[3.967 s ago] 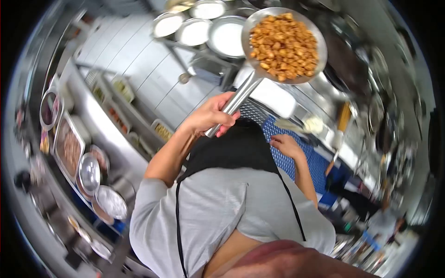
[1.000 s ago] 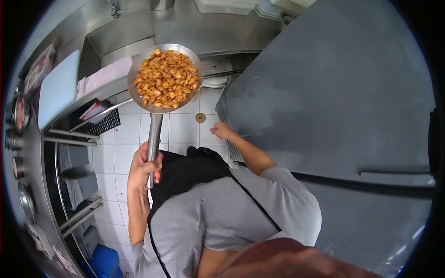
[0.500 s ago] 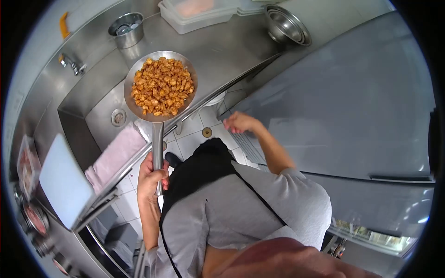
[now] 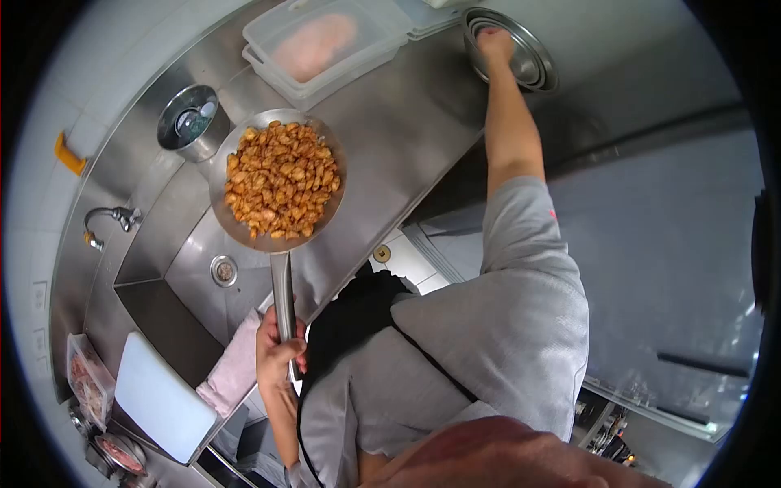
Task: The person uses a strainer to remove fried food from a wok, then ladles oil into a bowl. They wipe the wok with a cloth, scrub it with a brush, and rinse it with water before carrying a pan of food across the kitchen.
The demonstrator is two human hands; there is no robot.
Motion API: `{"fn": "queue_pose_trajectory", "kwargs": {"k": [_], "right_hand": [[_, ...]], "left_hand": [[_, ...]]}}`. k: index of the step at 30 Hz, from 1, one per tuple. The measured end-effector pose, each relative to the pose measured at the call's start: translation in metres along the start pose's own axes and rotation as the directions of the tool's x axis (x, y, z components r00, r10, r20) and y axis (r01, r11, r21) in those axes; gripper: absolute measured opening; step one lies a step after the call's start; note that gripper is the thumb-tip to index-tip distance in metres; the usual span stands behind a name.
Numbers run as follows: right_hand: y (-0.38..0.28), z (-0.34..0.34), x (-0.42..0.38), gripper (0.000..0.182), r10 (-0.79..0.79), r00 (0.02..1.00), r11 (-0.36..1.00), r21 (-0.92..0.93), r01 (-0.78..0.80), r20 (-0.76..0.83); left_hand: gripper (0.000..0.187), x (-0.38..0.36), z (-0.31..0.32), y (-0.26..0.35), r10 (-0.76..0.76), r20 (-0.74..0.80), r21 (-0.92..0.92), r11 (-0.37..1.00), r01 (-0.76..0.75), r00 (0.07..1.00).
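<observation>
My left hand [image 4: 282,351] is closed round the handle of a metal frying pan [image 4: 218,199], held out level over the sink edge and counter. Browned, bite-sized chunks of food [image 4: 282,180], perhaps meat, fill the pan. At the far right end of the counter, a nested stack of metal mixing bowls [image 4: 533,61] leans tilted. My right hand [image 4: 495,45] reaches inside the stack, its fingers curled at the rim of an inner bowl. The fingertips are small and partly hidden.
Left of the pan are a metal pot [image 4: 195,130], a sink [image 4: 183,268] and a faucet [image 4: 110,220]. A lidded plastic container [image 4: 305,85] stands behind. A pink towel [image 4: 232,366] and white cutting board [image 4: 163,398] lie nearby. A grey fridge [image 4: 659,268] is on the right.
My right hand has moved from beside the fridge up to the metal bowls. My left hand still grips the pan, and the view has shifted.
</observation>
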State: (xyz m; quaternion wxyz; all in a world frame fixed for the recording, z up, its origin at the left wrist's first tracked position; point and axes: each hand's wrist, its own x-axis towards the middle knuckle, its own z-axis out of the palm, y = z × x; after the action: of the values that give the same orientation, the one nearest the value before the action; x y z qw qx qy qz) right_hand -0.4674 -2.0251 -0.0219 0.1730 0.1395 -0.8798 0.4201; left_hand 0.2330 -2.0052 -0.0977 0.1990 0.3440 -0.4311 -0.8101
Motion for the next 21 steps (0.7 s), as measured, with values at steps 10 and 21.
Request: {"fn": "queue_pose_trajectory", "kwargs": {"k": [10,21], "right_hand": [[0.205,-0.029,0.075,0.046,0.202,0.862,0.925,-0.38,-0.012,0.465],[0.151,-0.03,0.053,0.044,0.125,0.94,0.829,-0.554,0.077,0.318]], "left_hand": [[0.079,0.002,0.024,-0.002,-0.017,-0.116,0.041,0.999,0.022,0.993],[0.079,0.037,0.019,-0.007,0.079,-0.144,-0.082,0.992,-0.091,0.986]]}}
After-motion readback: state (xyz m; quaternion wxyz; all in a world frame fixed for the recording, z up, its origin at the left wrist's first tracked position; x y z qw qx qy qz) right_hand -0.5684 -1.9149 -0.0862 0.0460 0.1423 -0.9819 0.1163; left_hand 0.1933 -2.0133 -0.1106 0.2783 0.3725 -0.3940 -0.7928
